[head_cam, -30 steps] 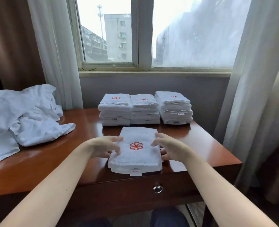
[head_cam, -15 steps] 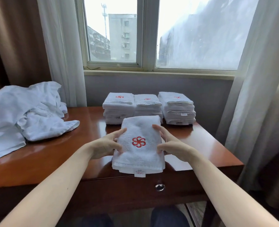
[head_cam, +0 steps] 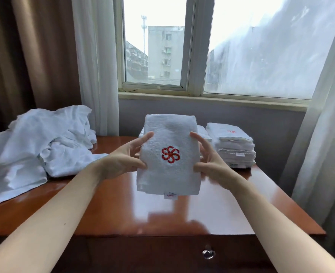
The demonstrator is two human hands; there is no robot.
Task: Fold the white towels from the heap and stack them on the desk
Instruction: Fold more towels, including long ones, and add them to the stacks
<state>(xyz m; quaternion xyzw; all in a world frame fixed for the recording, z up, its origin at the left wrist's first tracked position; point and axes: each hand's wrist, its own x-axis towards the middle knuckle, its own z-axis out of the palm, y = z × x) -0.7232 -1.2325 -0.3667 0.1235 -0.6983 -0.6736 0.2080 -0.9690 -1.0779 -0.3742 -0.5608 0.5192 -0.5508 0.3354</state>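
Now | folded towel (head_cam: 168, 170): white, red pinwheel emblem, label at hem | left hand (head_cam: 123, 161), right hand (head_cam: 210, 164): both grasping it

A second ago the folded towel (head_cam: 169, 174) lay flat on the desk (head_cam: 162, 213) near its front edge, the left hand (head_cam: 123, 159) and right hand (head_cam: 212, 166) resting at its sides. The hands then tipped its far end up and lifted it clear of the desk, gripping both sides, in front of the stacked towels (head_cam: 232, 146).
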